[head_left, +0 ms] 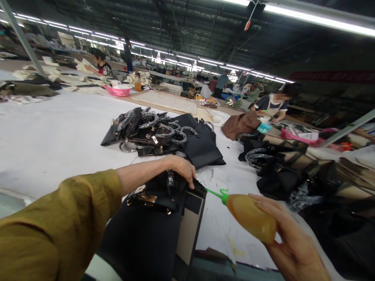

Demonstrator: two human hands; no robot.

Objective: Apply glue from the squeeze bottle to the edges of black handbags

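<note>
In my right hand (288, 234) is a squeeze bottle (252, 214) of amber liquid, tilted, its green nozzle pointing left. The nozzle tip meets, or comes very close to, the upper right edge of a black handbag (143, 234) in front of me. My left hand (183, 169) reaches over the bag, its fingers bent down and pinching the black edge beside the nozzle tip. A beige inner panel (190, 230) shows on the bag's right side. Gold-coloured hardware and a plastic-wrapped handle lie across its top.
Behind the bag, several black handbags (202, 146) with wrapped handles are piled on the white table (58, 132). More black bags (278, 175) lie at the right, near a brown cloth (240, 125). A pink basin (118, 91) stands farther back. Co-workers sit and stand beyond.
</note>
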